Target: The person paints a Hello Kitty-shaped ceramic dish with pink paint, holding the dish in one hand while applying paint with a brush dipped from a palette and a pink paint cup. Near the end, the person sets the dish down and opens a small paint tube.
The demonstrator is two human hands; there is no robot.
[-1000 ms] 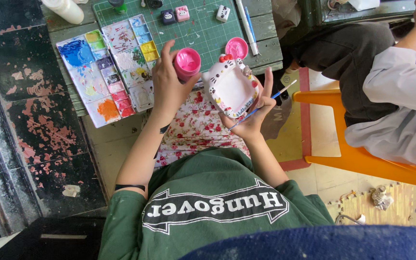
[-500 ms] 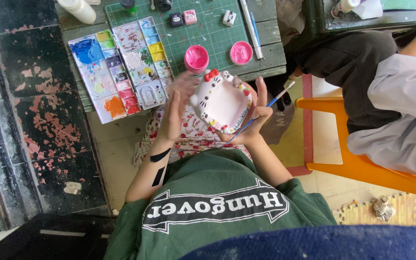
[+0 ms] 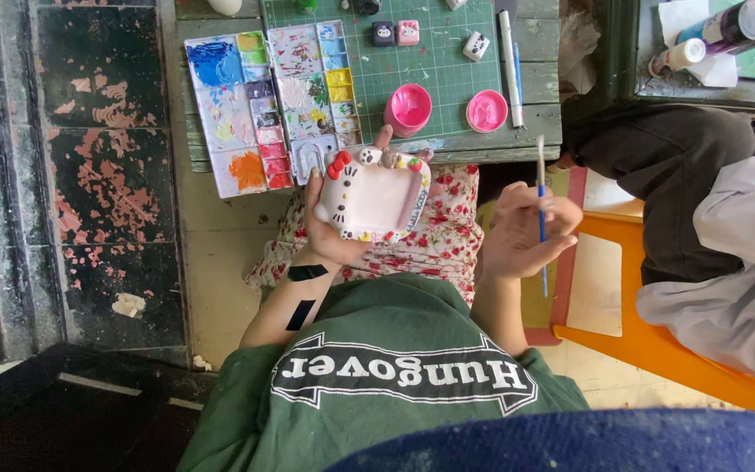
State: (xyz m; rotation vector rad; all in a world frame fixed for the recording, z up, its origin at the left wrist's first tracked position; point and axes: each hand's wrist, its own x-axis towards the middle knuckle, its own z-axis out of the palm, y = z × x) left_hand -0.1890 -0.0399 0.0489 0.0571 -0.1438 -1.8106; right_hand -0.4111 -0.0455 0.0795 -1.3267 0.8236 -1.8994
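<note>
Okay, quick notes from my feed. My left hand (image 3: 329, 229) grips a small cat-shaped ceramic tray (image 3: 376, 194), white with a pink inside and a red bow at one corner, held up over the floral lap cloth (image 3: 447, 236), just short of the table (image 3: 539, 96) edge. Thumb side wraps the tray's left rim, fingers come up behind it, and one fingertip shows above the top edge. The forearm comes up from lower left, wrist bent so the tray's open face tilts toward me.

Judging by looks, the tray is stiff, light and breakable, the little raised figures on the rim the weak spots. It may carry wet paint, so I'd hold it by the back and the plain side rim, not the painted face or the bow.

My right hand (image 3: 522, 232) is closed loosely around a thin blue paintbrush (image 3: 542, 218), pinched near mid-handle, and the brush stands nearly vertical in frame. The hand sits well apart from the tray, palm turned toward me. The brush is light and stiff and rolls easily, so a pinch suits it.

On the table: an open paint palette (image 3: 273, 96) with many colours, a green cutting mat (image 3: 421, 52), a pink paint pot (image 3: 408, 109) and its pink lid (image 3: 487, 111) beside it. Another person's sleeve (image 3: 727, 297) shows at right, above an orange stool (image 3: 622, 341).
</note>
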